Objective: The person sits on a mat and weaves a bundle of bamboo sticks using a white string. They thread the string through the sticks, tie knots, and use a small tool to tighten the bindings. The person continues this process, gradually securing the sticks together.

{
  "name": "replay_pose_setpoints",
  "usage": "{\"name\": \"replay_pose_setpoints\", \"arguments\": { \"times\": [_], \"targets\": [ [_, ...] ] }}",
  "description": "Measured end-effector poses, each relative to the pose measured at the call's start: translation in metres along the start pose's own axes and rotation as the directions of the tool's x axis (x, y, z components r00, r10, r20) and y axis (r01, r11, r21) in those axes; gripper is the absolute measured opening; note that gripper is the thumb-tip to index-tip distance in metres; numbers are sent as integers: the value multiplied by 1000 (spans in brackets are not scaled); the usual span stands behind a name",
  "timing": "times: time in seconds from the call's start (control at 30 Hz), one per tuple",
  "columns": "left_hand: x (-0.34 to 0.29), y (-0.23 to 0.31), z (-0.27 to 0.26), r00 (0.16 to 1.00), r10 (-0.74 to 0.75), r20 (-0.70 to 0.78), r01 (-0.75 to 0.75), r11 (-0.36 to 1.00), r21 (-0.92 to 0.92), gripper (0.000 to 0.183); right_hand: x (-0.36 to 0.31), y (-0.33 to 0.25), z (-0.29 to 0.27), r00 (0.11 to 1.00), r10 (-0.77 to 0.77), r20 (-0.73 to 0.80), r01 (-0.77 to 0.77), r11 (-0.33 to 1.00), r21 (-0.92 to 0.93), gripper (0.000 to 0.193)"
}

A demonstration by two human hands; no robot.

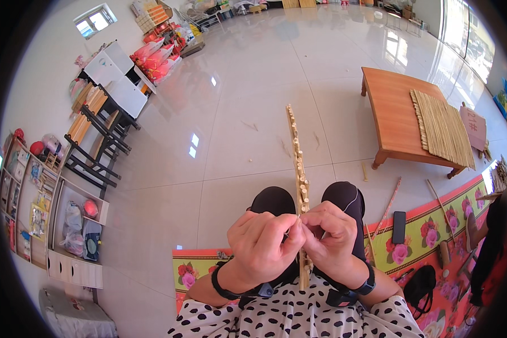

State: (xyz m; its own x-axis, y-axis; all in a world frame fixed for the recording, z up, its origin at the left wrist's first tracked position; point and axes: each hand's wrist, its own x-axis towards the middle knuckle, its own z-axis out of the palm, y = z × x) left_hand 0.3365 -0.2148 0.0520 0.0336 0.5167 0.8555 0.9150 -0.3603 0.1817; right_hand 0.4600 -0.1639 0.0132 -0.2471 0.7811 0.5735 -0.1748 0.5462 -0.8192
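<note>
A long, narrow bundle of pale plant stalks (299, 169), seen along its cut ends, runs from my lap out between my knees. Over its near part, my left hand (263, 246) and my right hand (330, 234) meet at the fingertips. Both are closed in a pinch, thumb against forefinger. Whatever lies between the fingertips is too small to make out. Part of the stalk bundle is hidden behind my fingers.
To the right stands a low wooden table (397, 112) with a mat of stalks (442, 127) on it. A phone (399, 227) lies on the floral floor mat (431, 232) by thin sticks. Shelves (36, 188) and black-framed chairs (98, 135) line the left wall. Another person's foot (474, 234) shows at right.
</note>
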Motion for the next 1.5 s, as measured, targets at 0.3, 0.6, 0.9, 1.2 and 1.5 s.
{"name": "replay_pose_setpoints", "arguments": {
  "times": [0.3, 0.6, 0.9, 1.2, 1.5],
  "targets": [
    [1, 1, -1, 1000, -1, -7, 1, 1000, -1, 17, 0, 0, 0, 1000, 1, 3, -1, 1000, 2, 8],
    [1, 1, -2, 1000, 7, -6, -7, 1000, 24, 19, 1, 0, 0, 1000, -2, 5, 2, 1000, -21, 9],
    [1, 1, -1, 1000, -2, -9, 2, 1000, 15, 19, -1, 3, 0, 1000, -13, -2, 13, 1000, -29, 10],
    [0, 2, -2, 1000, -14, 1, 14, 1000, 19, 20, -2, 3, 0, 1000, -21, -6, 21, 999, -40, 10],
    [1, 3, -3, 999, -25, 23, 25, 1000, 8, 21, -2, 4, -1, 1000, -29, -7, 29, 999, -43, 11]
  ]
}}
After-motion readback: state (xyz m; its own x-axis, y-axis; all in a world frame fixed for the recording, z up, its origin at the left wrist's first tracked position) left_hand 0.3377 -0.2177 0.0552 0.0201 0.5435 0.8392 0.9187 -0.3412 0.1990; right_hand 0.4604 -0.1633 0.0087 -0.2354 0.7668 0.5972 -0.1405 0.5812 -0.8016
